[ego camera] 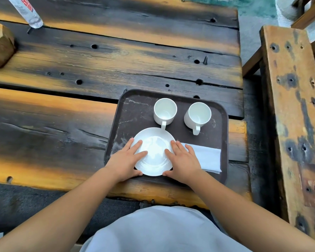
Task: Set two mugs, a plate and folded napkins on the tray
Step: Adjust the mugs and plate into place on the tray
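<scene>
The round white ceramic plate (154, 151) is taken as the landmark. It is seen lying on the near half of the dark brown rectangular plastic tray (135, 113), which rests on the charred plank table (62, 115). The plate is flanked by both hands: the left hand (127, 159) is laid on its left rim and the right hand (182, 159) on its right rim, fingers straight and spread, thumbs set against the near edge; nothing is gripped.

Beyond the plate, two white ceramic mugs are stood upright: the left mug (165, 110), whose handle appears to touch the plate's far rim, and the right mug (197, 115), set apart from it. Just right of the plate, the folded white paper napkin (205, 157) is partly covered by the right hand.

If the plate were pushed away, the left mug could be knocked through its handle. The napkin could be dragged or unfolded as the right hand is lifted. The tray's near edge is judged to sit near the table edge, so downward pressure might tip it.
</scene>
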Demonstrator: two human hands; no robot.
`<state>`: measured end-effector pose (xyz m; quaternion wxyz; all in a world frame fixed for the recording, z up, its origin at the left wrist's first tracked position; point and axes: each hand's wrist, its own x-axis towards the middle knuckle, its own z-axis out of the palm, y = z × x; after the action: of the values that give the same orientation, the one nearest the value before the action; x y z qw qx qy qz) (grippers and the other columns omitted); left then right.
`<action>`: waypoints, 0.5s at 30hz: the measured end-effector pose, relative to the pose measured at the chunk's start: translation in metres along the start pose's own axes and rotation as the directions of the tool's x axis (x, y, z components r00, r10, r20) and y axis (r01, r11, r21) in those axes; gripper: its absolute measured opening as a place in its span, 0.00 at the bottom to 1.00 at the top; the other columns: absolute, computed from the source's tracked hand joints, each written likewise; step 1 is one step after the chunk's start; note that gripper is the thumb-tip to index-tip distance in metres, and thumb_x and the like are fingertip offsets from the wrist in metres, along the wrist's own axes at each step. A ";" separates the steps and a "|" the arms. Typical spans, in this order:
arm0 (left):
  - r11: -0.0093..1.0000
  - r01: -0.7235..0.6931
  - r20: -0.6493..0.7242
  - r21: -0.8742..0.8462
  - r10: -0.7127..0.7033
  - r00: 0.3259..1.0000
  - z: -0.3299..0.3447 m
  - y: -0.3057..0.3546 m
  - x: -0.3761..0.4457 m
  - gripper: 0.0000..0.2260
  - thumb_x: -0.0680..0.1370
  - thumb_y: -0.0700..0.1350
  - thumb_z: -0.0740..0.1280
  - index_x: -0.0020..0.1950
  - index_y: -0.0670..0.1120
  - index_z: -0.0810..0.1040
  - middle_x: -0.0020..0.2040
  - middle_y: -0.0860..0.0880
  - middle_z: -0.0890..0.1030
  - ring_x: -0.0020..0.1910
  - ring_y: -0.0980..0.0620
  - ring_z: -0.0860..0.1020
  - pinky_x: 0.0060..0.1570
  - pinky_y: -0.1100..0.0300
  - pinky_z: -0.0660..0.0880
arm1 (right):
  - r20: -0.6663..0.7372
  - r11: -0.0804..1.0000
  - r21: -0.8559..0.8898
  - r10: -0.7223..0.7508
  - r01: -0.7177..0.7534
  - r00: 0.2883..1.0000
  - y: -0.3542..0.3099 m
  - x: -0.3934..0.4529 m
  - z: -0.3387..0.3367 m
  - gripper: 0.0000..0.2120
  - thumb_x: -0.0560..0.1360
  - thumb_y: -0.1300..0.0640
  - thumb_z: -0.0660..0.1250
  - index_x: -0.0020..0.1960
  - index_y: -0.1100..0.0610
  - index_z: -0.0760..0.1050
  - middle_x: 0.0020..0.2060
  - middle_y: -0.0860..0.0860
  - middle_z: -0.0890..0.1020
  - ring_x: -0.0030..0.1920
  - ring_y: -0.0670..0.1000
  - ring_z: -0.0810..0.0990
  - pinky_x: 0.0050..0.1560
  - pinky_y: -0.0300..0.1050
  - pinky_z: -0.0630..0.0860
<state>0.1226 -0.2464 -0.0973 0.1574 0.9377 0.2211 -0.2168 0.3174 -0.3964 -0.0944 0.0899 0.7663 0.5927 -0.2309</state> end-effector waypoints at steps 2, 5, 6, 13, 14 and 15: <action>1.000 -0.015 0.005 0.003 0.015 1.000 -0.001 0.002 0.004 0.37 0.73 0.64 0.68 0.77 0.60 0.55 0.81 0.52 0.44 0.78 0.48 0.39 0.60 0.49 0.76 | -0.002 1.000 -0.001 0.014 -0.014 1.000 0.002 -0.002 0.001 0.41 0.70 0.32 0.65 0.76 0.48 0.57 0.79 0.56 0.49 0.78 0.54 0.46 0.75 0.56 0.40; 1.000 -0.027 0.009 0.010 0.027 1.000 -0.003 0.004 0.010 0.36 0.72 0.64 0.69 0.76 0.60 0.56 0.81 0.52 0.44 0.78 0.47 0.39 0.60 0.47 0.76 | -0.009 1.000 -0.003 0.025 -0.025 1.000 0.007 -0.003 0.001 0.41 0.70 0.32 0.65 0.76 0.49 0.57 0.79 0.57 0.50 0.78 0.55 0.46 0.75 0.56 0.39; 1.000 -0.029 0.007 0.010 0.029 1.000 -0.003 0.004 0.012 0.36 0.72 0.64 0.69 0.76 0.60 0.56 0.81 0.52 0.44 0.78 0.47 0.39 0.60 0.47 0.76 | -0.012 1.000 -0.004 0.028 -0.028 1.000 0.008 -0.004 0.001 0.40 0.70 0.32 0.65 0.76 0.49 0.58 0.79 0.57 0.50 0.78 0.55 0.47 0.75 0.57 0.39; 1.000 -0.029 -0.002 0.008 0.029 1.000 -0.005 0.009 0.020 0.36 0.72 0.64 0.69 0.76 0.60 0.56 0.81 0.52 0.45 0.79 0.47 0.39 0.61 0.46 0.75 | -0.017 1.000 0.003 0.027 -0.027 0.999 0.019 -0.002 -0.002 0.40 0.69 0.32 0.66 0.75 0.49 0.59 0.79 0.57 0.51 0.78 0.55 0.48 0.74 0.57 0.40; 1.000 -0.028 0.000 0.008 0.028 1.000 -0.005 0.010 0.020 0.36 0.72 0.64 0.69 0.76 0.60 0.56 0.81 0.52 0.45 0.79 0.47 0.39 0.61 0.47 0.75 | -0.018 1.000 -0.002 0.023 -0.023 1.000 0.020 -0.002 -0.002 0.40 0.69 0.32 0.66 0.75 0.49 0.59 0.79 0.57 0.51 0.78 0.55 0.48 0.74 0.57 0.40; 1.000 -0.028 0.001 0.008 0.028 1.000 -0.005 0.010 0.021 0.36 0.72 0.64 0.69 0.76 0.60 0.56 0.81 0.52 0.45 0.79 0.47 0.39 0.61 0.47 0.75 | -0.020 1.000 -0.007 0.019 -0.019 1.000 0.021 -0.002 -0.003 0.40 0.69 0.32 0.66 0.75 0.49 0.59 0.79 0.57 0.52 0.78 0.55 0.48 0.74 0.57 0.40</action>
<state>0.1465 -0.2458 -0.1007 0.1566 0.9413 0.2071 -0.2159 0.3375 -0.4032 -0.0940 0.0890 0.7738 0.5872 -0.2202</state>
